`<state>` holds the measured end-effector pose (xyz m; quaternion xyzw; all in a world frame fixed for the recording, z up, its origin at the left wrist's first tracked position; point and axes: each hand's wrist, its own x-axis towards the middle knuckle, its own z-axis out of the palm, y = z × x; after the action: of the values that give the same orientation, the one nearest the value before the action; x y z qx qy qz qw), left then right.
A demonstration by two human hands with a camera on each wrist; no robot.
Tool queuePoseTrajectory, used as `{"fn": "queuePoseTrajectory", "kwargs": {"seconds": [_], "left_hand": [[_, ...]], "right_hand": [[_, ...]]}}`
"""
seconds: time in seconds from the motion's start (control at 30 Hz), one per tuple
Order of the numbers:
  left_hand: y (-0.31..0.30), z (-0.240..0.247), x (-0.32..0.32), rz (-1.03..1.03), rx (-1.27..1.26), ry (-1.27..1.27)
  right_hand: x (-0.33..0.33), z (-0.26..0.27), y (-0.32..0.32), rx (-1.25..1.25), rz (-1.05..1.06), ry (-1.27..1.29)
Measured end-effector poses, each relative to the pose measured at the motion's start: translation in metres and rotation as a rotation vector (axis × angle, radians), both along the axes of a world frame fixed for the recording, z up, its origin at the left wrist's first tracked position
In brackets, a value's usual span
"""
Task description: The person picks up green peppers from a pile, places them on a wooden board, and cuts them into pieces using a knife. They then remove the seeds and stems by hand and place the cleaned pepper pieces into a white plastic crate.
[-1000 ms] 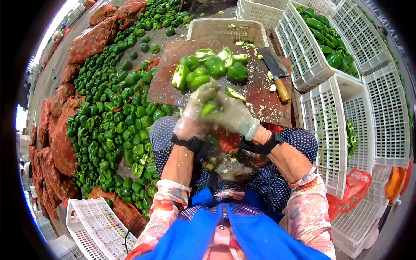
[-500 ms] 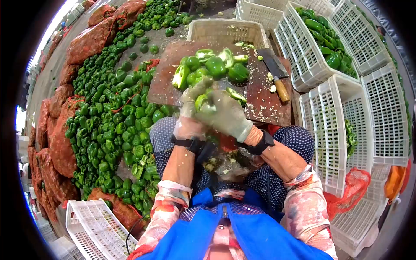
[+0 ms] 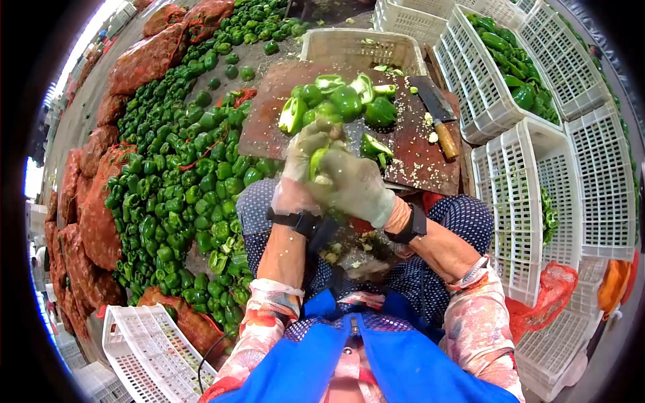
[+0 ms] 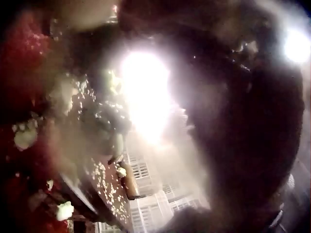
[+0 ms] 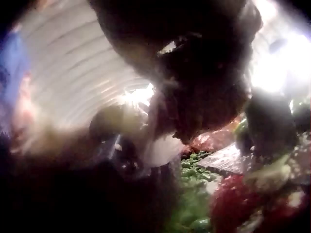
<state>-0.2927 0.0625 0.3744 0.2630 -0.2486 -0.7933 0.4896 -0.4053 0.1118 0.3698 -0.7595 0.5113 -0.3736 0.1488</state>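
Both gloved hands meet over the lap, at the near edge of a wet brown cutting board (image 3: 410,176). The left hand (image 3: 299,164) grips a green bell pepper (image 3: 317,163) that shows between the two hands. From the other side, the right hand (image 3: 359,183) bends its blurred fingers onto the same pepper, covering much of it. Whole and cut bell peppers (image 3: 346,103) lie on the board just beyond the fingertips. A cut pepper half (image 3: 374,146) sits beside the right hand. Both wrist views are dark and smeared, and the pepper is unclear there.
A cleaver (image 3: 435,111) with a wooden handle lies at the board's right among scattered seeds. A white crate (image 3: 363,50) stands behind the board; a crate of peppers (image 3: 470,80) is to the right. Loose peppers (image 3: 195,195) and red mesh sacks (image 3: 101,215) fill the left.
The right hand has turned and closed in over the pepper beside the left hand. The head view has shifted a little, so the board appears farther right. The cleaver stays in place on the board.
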Motion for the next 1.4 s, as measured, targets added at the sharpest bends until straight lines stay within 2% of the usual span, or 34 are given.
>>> {"fn": "queuePoseTrajectory", "kwargs": {"seconds": [0.03,0.07,0.23,0.3,0.33,0.43,0.47,0.5,0.53,0.57,0.67,0.77,0.8,0.9,0.97,1.03,1.07,1.1,1.17,1.2,1.23,1.3,1.4], "left_hand": [[-0.005,-0.005,0.002,-0.011,-0.009,0.017],[-0.011,-0.009,0.005,-0.025,-0.018,0.034],[-0.017,-0.024,0.016,-0.077,0.065,0.258],[-0.023,-0.03,0.02,-0.048,0.032,0.228],[-0.023,-0.032,0.02,-0.023,0.023,0.223],[-0.015,-0.015,0.022,0.094,0.006,0.094],[-0.012,-0.01,0.019,0.12,0.002,0.018],[-0.01,-0.007,0.017,0.142,-0.002,-0.059],[-0.011,-0.014,0.018,0.102,-0.088,-0.086],[-0.006,-0.008,0.017,0.052,-0.058,-0.104],[0.008,0.007,0.02,-0.073,-0.038,-0.167],[0.008,-0.002,0.021,-0.077,-0.116,-0.138],[0.009,-0.002,0.02,-0.062,-0.124,-0.159],[0.011,0.006,0.016,0.061,0.016,0.03],[0.004,-0.01,0.029,0.023,0.058,0.091],[0.004,-0.012,0.033,-0.024,0.168,0.172],[0.003,-0.013,0.032,-0.058,0.09,0.147],[0.003,-0.015,0.029,-0.08,0.126,0.194],[0.013,-0.018,0.018,-0.128,0.221,0.275],[0.021,-0.011,0.006,-0.058,0.186,0.142],[0.023,-0.014,0.004,-0.076,0.257,0.111],[0.024,-0.02,0.001,-0.101,0.389,0.06],[0.017,-0.019,0.008,-0.292,0.149,0.154]], "right_hand": [[0.001,-0.003,0.0,-0.095,-0.002,0.056],[0.0,-0.001,0.001,-0.05,0.029,0.135],[0.008,0.015,0.012,-0.063,0.095,0.047],[0.02,0.017,0.017,-0.038,0.058,-0.024],[0.022,0.019,0.016,0.145,0.031,-0.193],[0.009,0.032,0.009,0.478,-0.046,-0.265],[0.008,0.032,0.007,0.421,-0.074,-0.305],[0.0,0.037,0.005,0.464,-0.083,-0.272],[-0.006,0.039,0.001,0.432,-0.109,-0.254],[-0.012,0.04,-0.002,0.403,-0.136,-0.237],[-0.028,0.032,-0.014,0.24,-0.13,-0.129],[-0.032,0.021,-0.017,-0.006,-0.144,0.033],[-0.03,0.018,-0.019,-0.057,-0.181,0.158],[-0.032,0.023,-0.02,0.067,-0.186,0.172],[-0.056,0.026,-0.028,0.207,-0.243,0.201],[-0.082,0.018,-0.036,0.011,-0.273,0.483],[-0.078,0.026,-0.035,0.186,-0.261,0.35],[-0.072,0.024,-0.034,0.034,-0.174,0.249],[-0.059,0.027,-0.029,0.076,0.078,0.039],[-0.054,0.025,-0.028,0.036,0.123,0.071],[-0.053,0.021,-0.031,0.039,0.144,0.103],[-0.052,0.024,-0.029,0.222,0.138,0.013],[-0.055,0.038,-0.028,0.34,-0.105,0.063]]}}
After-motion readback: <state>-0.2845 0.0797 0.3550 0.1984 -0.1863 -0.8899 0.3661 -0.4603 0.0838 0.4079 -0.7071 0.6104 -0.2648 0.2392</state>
